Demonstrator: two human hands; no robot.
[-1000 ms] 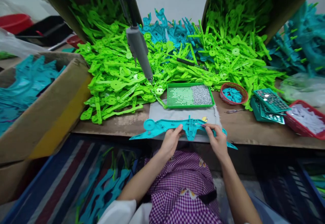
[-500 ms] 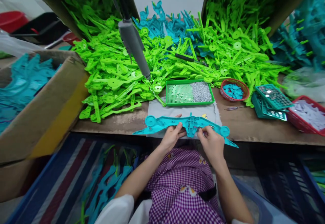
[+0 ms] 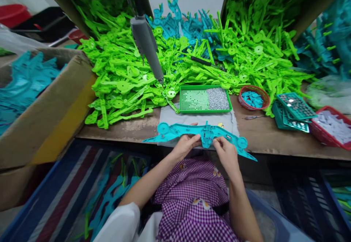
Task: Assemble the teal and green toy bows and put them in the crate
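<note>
Head view: A blue plastic piece (image 3: 177,130) is held near the table's (image 3: 128,129) front edge, over a grey cloth (image 3: 170,117). The left hand (image 3: 188,145) grips it beside its middle, thumb in front, apparently to steady it and free the right hand (image 3: 226,153), whose fingertips meet at the central block; whether they pinch anything cannot be told. A tray (image 3: 205,111) of small metal parts sits just beyond, presumably for easy reach; a screwdriver (image 3: 148,46) hangs above the green pieces (image 3: 123,66), likely to spare table space.
</note>
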